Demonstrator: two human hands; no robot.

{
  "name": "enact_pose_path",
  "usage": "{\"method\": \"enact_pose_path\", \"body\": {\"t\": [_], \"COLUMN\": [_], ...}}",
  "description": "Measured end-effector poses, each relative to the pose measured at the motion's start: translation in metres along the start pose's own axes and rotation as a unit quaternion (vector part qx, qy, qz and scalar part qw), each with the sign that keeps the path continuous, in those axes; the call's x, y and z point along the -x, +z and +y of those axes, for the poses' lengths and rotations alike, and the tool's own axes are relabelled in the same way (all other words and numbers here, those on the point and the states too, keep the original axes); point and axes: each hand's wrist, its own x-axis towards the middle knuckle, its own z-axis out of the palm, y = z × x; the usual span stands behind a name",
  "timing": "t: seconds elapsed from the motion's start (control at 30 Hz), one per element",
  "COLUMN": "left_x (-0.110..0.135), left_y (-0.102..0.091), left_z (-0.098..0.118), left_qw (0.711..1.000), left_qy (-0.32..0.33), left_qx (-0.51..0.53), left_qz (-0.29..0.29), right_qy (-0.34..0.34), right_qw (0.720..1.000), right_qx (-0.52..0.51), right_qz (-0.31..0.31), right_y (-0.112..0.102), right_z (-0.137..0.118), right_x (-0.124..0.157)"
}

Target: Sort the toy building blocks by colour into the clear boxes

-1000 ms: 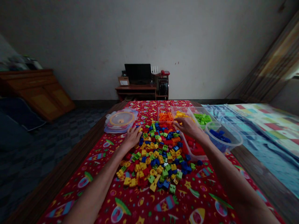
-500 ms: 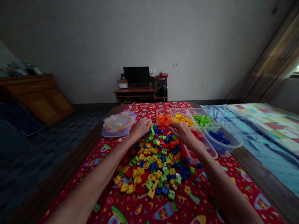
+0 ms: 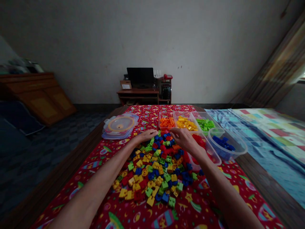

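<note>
A loose heap of toy building bricks [image 3: 156, 165] in yellow, green, blue, red and orange spreads over the red patterned tablecloth [image 3: 133, 218]. Over its far left edge is my left hand [image 3: 147, 135], fingers drawn together and pointing right. My right hand [image 3: 183, 137] is at the far right edge of the heap, fingers curled down beside the clear boxes. Whatever either hand pinches is too small and hidden to make out. Beyond the hands, clear boxes hold orange bricks [image 3: 166, 122], yellow bricks [image 3: 186, 123] and green bricks [image 3: 205, 125]. Red bricks [image 3: 199, 140] lie in a box partly behind my right forearm.
A clear round tub [image 3: 243, 149] with blue bricks [image 3: 223, 143] stands at the table's right edge. Stacked plastic lids [image 3: 121, 124] lie on the left. A bed [image 3: 264, 136] adjoins the right side. At the wall is a desk with a monitor [image 3: 140, 77].
My left hand has lowered slightly toward the heap, its fingers closer together. My right hand has shifted slightly left and down, away from the orange box. The view has shifted slightly.
</note>
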Motion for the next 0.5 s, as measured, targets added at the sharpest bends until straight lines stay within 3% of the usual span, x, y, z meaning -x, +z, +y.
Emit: {"method": "enact_pose_path", "body": {"t": [0.1, 0.2, 0.4, 0.5], "left_x": [0.019, 0.033, 0.049, 0.053], "left_y": [0.000, 0.000, 0.002, 0.005], "left_z": [0.013, 0.028, 0.046, 0.049], "left_qw": [0.998, 0.998, 0.987, 0.969], "left_qy": [0.030, 0.035, -0.041, -0.061], "left_qx": [0.009, 0.026, 0.153, 0.241], "left_qz": [-0.045, -0.051, 0.004, 0.014], "right_qy": [-0.006, -0.007, -0.004, -0.047], "right_qw": [1.000, 1.000, 0.999, 0.997], "right_qx": [-0.006, -0.012, -0.017, -0.053], "right_qz": [-0.005, -0.014, -0.027, -0.032], "right_y": [0.003, 0.005, 0.007, 0.010], "right_z": [-0.001, 0.000, 0.002, -0.003], "right_x": [0.000, 0.000, 0.002, 0.004]}}
